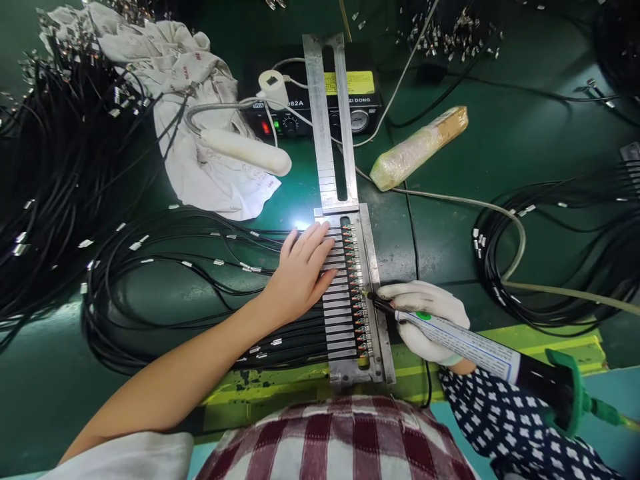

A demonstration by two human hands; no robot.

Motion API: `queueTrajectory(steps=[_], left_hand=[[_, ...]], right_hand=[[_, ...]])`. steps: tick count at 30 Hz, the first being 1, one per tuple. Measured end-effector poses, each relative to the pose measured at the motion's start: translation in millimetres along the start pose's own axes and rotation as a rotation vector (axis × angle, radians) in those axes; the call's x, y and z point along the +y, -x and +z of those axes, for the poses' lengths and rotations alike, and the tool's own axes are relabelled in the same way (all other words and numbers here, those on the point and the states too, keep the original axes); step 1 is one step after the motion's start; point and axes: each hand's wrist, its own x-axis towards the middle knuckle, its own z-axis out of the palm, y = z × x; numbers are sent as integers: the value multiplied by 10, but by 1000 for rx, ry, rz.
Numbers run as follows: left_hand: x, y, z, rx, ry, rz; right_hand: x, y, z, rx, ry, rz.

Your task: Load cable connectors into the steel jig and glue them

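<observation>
My bare left hand (303,273) lies flat, fingers stretched, over black cables and the left edge of a slotted metal jig (345,360). Black cables (220,263) run into the jig's slots from the left, and their stripped coloured wire ends sit at small metal connectors (361,327) in a column. In a white glove, my right hand (430,317) grips a glue dispensing syringe (465,347) with a white label and a green cap at its rear. The syringe's dark tip points left at the connectors; whether it touches one I cannot tell.
Behind the jig stands a black dispenser controller (255,127), with a hinged metal frame (325,153) raised in front. A lit white lamp (250,150) rests on white cloth (190,87). A wrapped block (420,147) lies right of it. Cable bundles (45,153) cover the left; coiled cables (545,267) lie right.
</observation>
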Motion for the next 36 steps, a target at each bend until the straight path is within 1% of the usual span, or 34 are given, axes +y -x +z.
queueTrajectory(steps=[16, 24, 36], left_hand=[[4, -1, 1, 5, 17, -7], [7, 0, -2, 0, 2, -7], [-2, 4, 4, 0, 0, -2]], right_hand=[[-17, -22, -4, 2, -15, -17], [-23, -29, -6, 26, -35, -30], [-45, -61, 1, 27, -48, -18]])
